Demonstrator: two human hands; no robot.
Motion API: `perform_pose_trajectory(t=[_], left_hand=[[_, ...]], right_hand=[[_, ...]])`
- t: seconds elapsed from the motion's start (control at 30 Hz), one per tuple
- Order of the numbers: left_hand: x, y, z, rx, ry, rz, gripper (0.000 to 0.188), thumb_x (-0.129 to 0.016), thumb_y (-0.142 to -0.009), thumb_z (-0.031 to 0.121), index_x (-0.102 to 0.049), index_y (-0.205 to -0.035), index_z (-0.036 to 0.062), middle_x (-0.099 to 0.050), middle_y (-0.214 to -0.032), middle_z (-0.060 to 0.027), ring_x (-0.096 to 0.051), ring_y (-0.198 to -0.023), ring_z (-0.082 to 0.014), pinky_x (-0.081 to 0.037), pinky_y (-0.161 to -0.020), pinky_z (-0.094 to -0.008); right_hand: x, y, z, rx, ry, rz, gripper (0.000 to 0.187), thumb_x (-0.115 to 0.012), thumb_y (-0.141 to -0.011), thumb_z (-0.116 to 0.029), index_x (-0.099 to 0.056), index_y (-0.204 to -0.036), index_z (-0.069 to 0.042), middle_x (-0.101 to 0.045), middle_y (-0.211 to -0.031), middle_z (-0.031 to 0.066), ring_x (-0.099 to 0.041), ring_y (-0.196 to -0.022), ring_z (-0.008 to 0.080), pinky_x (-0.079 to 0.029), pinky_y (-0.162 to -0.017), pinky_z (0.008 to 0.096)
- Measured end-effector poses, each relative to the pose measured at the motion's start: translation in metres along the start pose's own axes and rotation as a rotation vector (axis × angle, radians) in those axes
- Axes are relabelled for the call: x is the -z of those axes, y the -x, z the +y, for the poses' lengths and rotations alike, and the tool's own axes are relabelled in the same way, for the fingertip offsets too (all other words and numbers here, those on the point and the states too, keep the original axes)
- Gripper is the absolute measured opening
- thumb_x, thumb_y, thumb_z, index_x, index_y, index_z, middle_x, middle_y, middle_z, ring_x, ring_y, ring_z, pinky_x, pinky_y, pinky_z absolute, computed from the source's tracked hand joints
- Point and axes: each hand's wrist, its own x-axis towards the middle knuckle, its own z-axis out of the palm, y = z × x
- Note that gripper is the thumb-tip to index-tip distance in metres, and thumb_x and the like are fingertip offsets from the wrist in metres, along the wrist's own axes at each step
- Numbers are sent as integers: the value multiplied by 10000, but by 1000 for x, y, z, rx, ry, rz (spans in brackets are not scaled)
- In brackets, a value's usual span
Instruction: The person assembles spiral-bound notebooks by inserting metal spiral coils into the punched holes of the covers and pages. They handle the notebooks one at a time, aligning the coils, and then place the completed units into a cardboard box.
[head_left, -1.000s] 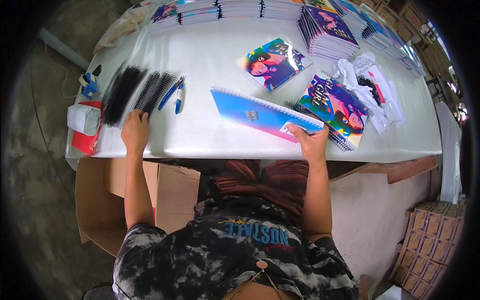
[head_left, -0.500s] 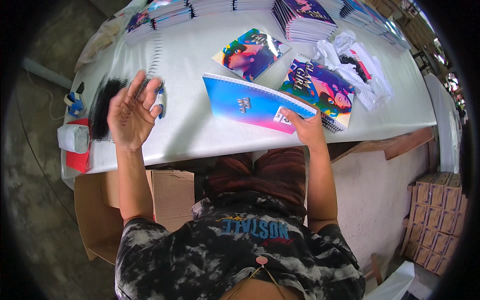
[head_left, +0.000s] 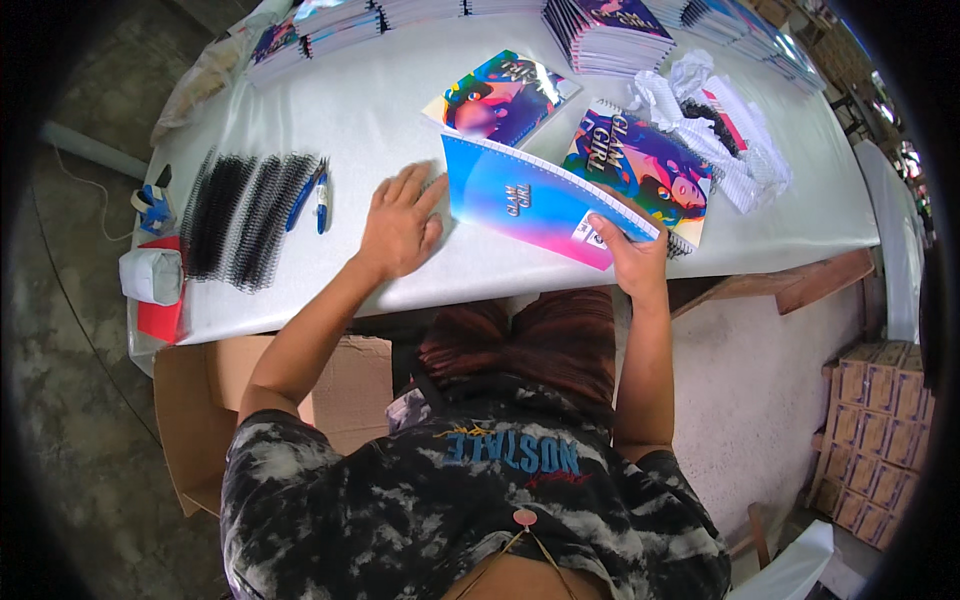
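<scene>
Two bare hands work a blue-and-pink spiral notebook [head_left: 535, 200] at the near edge of a white table [head_left: 400, 120].

Head view: the right hand [head_left: 632, 255] pinches the notebook's near right corner, thumb on top and fingers curled under, lifting that side off the table just inside the front edge. The left hand [head_left: 400, 222] lies flat with fingers spread, holding nothing, its fingertips touching the notebook's left corner. Bare tabletop lies around the left hand and runs up toward stacked notebooks [head_left: 610, 20] along the far edge. Left of it lie a blue pen [head_left: 305, 195] and rows of black spiral binding coils [head_left: 240, 220] near the table's left edge. A colourful printed notebook [head_left: 640, 175] lies just beyond the right hand, partly under the held one, with crumpled white wrapping [head_left: 715, 125] beside it. Another printed cover [head_left: 500, 98] lies further back.
</scene>
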Motion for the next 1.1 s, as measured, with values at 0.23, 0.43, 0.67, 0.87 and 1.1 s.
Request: perform_pose_trajectory(t=[0.23,0.43,0.67,0.87,1.1], left_hand=[[4,8,19,235,223,-215,322,-565,-826,193,-560,-1121,63,-613,-954,-137,-625,-689,-297,-514,-604,-338],[62,-8,9,454,1139,-365,459,-663,-807,306,-531,-1089,-30,-614,-1009,-174,-614,-846,-180,-493,-665,-282],[85,-34,-4,169,216,189,174,-680,-787,195,-610,-825,40,-521,-748,-80,-473,-669,-111,-398,-601,-249],[75,-38,-4,189,1221,-29,226,-416,-881,69,-425,-1102,20,-478,-745,-37,-428,-658,-100,-382,-600,-259],[87,-43,5,238,1036,-160,286,-368,-949,284,-497,-913,31,-362,-672,16,-281,-578,-71,-255,-521,-212]], right_hand=[[6,8,-7,28,-14,7,266,-608,-812,5,-600,-1077,28,-638,-987,52,-560,-818,71,-454,-748,208],[6,5,-7,100,-13,3,265,-609,-804,11,-600,-1068,36,-640,-1005,74,-568,-852,79,-452,-760,209],[7,3,-5,67,6,20,280,-608,-800,29,-598,-1080,34,-638,-1015,85,-566,-860,79,-452,-764,205],[8,0,-5,-7,-36,20,299,-616,-794,37,-595,-1092,29,-637,-1000,64,-565,-843,74,-462,-753,210],[13,5,-7,-79,-9,-38,303,-627,-782,40,-597,-1084,34,-641,-947,47,-565,-813,70,-466,-743,218]])
